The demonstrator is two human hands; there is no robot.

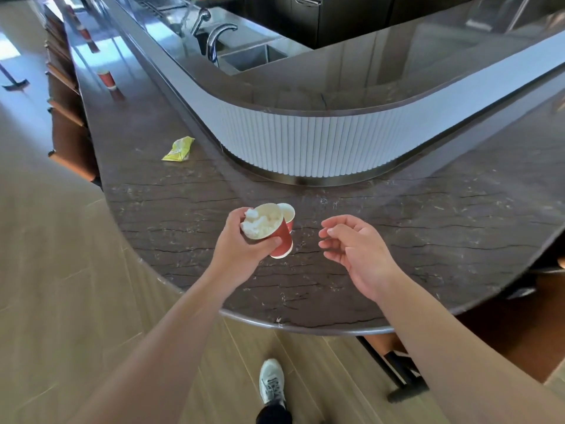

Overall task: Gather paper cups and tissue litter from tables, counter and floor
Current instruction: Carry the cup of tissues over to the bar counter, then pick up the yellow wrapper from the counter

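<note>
Now left-hand fingers (276,241) wrap the tissue-filled cup (270,231); right-hand fingers (331,240) hang loose, empty.

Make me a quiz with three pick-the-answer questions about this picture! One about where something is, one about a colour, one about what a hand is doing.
1. Where does the crumpled yellow wrapper lie?
A. on the counter
B. on the floor
C. in the sink

2. What colour is the outside of the paper cup filled with tissue?
A. blue
B. red
C. green

3. What is the right hand doing?
A. gripping a cup
B. pressing the counter
C. holding nothing, fingers loosely curled

Answers:
1 A, it rests on the dark stone counter.
2 B, its side shows red below the left hand.
3 C, it is empty, beside the cups.
</note>
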